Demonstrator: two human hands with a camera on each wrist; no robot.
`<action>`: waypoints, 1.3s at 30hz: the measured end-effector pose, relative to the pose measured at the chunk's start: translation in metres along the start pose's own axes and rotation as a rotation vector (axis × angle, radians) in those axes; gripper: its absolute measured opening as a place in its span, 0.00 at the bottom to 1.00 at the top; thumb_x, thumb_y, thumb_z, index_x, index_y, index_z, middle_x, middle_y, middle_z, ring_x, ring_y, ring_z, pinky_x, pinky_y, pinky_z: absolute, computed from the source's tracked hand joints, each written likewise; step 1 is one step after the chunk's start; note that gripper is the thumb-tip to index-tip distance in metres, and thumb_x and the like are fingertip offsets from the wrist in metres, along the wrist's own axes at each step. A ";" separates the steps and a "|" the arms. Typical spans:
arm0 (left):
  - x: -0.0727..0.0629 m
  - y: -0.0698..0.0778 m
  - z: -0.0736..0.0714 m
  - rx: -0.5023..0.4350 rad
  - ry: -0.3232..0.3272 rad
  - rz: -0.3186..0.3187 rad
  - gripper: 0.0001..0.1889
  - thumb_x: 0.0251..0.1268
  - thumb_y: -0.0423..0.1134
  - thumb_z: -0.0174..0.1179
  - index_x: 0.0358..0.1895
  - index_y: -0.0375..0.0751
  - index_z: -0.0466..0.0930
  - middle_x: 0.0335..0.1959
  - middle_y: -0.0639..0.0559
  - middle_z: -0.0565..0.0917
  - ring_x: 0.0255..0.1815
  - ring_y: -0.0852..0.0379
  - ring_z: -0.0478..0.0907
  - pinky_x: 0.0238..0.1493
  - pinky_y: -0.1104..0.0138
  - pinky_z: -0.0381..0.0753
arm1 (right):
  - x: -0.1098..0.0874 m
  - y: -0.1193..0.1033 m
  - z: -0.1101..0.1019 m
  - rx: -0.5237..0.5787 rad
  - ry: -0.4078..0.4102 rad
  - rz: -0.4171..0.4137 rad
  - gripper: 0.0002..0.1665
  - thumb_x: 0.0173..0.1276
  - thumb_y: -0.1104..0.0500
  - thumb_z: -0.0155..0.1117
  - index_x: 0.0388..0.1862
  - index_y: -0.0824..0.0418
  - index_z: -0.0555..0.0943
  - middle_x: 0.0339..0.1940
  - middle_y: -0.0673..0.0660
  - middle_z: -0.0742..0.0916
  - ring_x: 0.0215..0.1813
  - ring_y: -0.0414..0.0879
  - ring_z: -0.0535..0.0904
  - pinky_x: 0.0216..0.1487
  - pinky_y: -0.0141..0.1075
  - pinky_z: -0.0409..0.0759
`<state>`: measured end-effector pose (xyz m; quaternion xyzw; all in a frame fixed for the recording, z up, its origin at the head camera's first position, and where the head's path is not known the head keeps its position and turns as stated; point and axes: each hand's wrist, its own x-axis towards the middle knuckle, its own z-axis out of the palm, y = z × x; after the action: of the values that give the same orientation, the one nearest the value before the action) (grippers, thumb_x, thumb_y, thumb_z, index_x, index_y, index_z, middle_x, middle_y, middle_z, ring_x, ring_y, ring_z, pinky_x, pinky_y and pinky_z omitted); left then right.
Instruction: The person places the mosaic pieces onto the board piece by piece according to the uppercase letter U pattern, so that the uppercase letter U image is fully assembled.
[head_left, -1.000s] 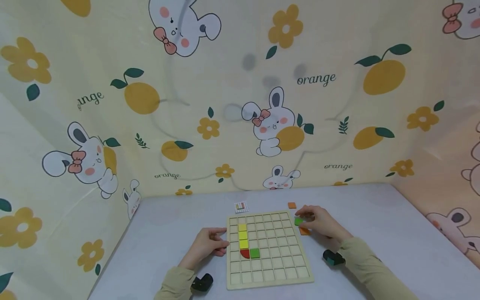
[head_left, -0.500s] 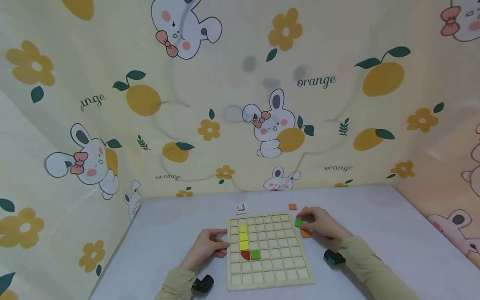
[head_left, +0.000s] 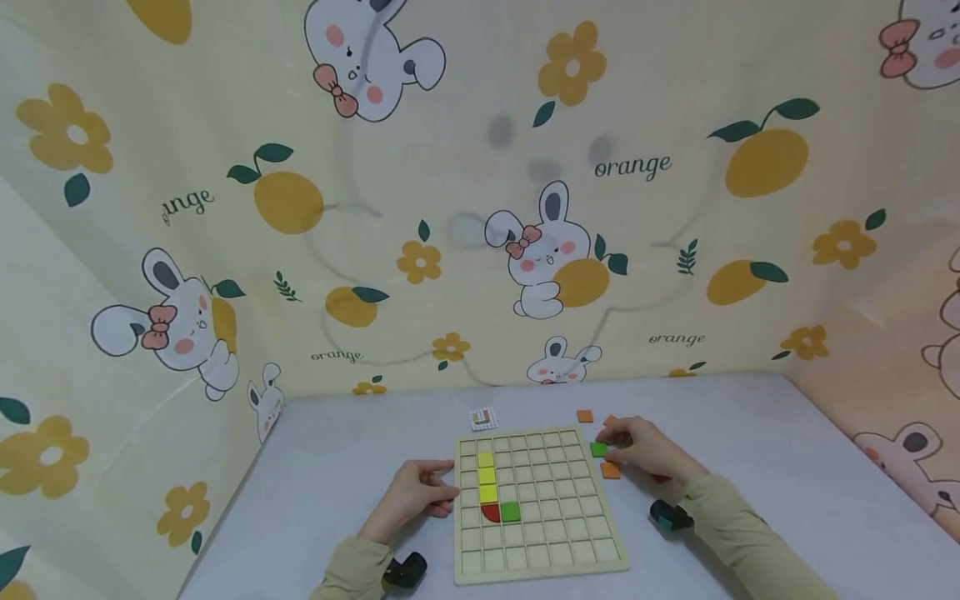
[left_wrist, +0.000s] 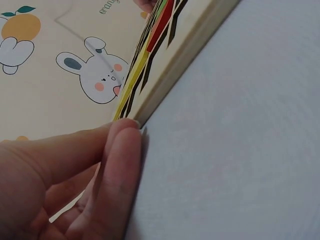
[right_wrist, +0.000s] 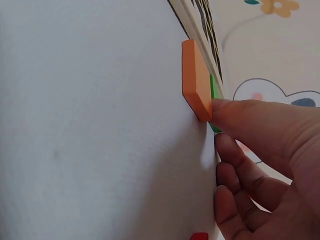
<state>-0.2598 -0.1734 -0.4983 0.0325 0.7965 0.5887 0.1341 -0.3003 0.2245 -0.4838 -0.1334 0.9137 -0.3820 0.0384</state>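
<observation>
The pale wooden grid board (head_left: 551, 533) lies on the table, with several yellow tiles (head_left: 487, 476) in a column, a red quarter-round tile (head_left: 491, 512) below them and a green square tile (head_left: 510, 512) beside that. My left hand (head_left: 412, 492) rests its thumb and fingertips against the board's left edge. Off the board's upper right edge, my right hand (head_left: 645, 446) pinches another green tile (head_left: 598, 450) by its edge, at table level. The right wrist view shows the thumb (right_wrist: 250, 110) over part of this tile, behind an orange tile (right_wrist: 196, 82).
Orange tiles (head_left: 585, 416) lie around the right hand, one (head_left: 611, 471) just below the fingers. A red piece (head_left: 662, 478) shows partly under the palm. A small printed pattern card (head_left: 483, 418) sits behind the board. A patterned cloth (head_left: 420, 167) hangs behind the table.
The right hand has shifted slightly right, uncovering more of the green tile and the orange tile below. The left hand and board stay put; the head view has tilted a little.
</observation>
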 end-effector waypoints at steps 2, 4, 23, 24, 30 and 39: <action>0.000 0.000 0.000 0.003 0.003 -0.003 0.31 0.53 0.29 0.69 0.63 0.29 0.71 0.27 0.45 0.83 0.22 0.56 0.82 0.28 0.63 0.86 | 0.000 0.001 0.000 -0.009 -0.003 -0.007 0.12 0.57 0.65 0.71 0.41 0.61 0.84 0.48 0.58 0.83 0.49 0.51 0.77 0.55 0.50 0.75; 0.000 0.000 0.001 0.008 0.005 -0.002 0.31 0.53 0.29 0.69 0.63 0.30 0.71 0.27 0.45 0.83 0.23 0.56 0.82 0.28 0.63 0.86 | 0.000 0.001 -0.001 -0.007 -0.001 0.005 0.12 0.57 0.64 0.72 0.41 0.60 0.84 0.44 0.54 0.83 0.47 0.49 0.76 0.55 0.49 0.75; -0.003 0.004 0.000 0.022 0.007 -0.014 0.31 0.54 0.29 0.69 0.63 0.28 0.71 0.27 0.45 0.83 0.22 0.57 0.82 0.28 0.64 0.86 | -0.016 -0.029 -0.009 0.059 0.017 -0.224 0.13 0.61 0.56 0.71 0.44 0.56 0.83 0.42 0.47 0.83 0.48 0.51 0.76 0.44 0.36 0.77; -0.003 0.004 0.000 0.022 0.008 -0.010 0.30 0.54 0.29 0.69 0.63 0.28 0.71 0.27 0.45 0.83 0.22 0.57 0.82 0.28 0.64 0.86 | -0.017 -0.033 -0.008 0.071 0.010 -0.236 0.13 0.61 0.56 0.71 0.44 0.56 0.83 0.42 0.48 0.83 0.48 0.50 0.76 0.44 0.36 0.78; -0.004 0.005 -0.001 0.018 0.004 0.004 0.30 0.55 0.30 0.69 0.62 0.28 0.71 0.28 0.45 0.82 0.23 0.56 0.82 0.28 0.64 0.86 | -0.021 -0.051 0.006 0.144 -0.074 -0.334 0.13 0.61 0.61 0.69 0.45 0.60 0.82 0.41 0.52 0.83 0.44 0.50 0.77 0.42 0.35 0.81; -0.002 0.002 -0.001 0.005 -0.004 -0.001 0.30 0.54 0.29 0.69 0.62 0.28 0.71 0.27 0.45 0.83 0.23 0.56 0.83 0.28 0.63 0.86 | -0.027 -0.071 0.043 0.177 -0.180 -0.387 0.12 0.59 0.65 0.71 0.42 0.60 0.82 0.39 0.53 0.83 0.39 0.52 0.77 0.39 0.36 0.82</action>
<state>-0.2584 -0.1739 -0.4956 0.0339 0.7977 0.5865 0.1358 -0.2514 0.1548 -0.4644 -0.3359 0.8268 -0.4475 0.0572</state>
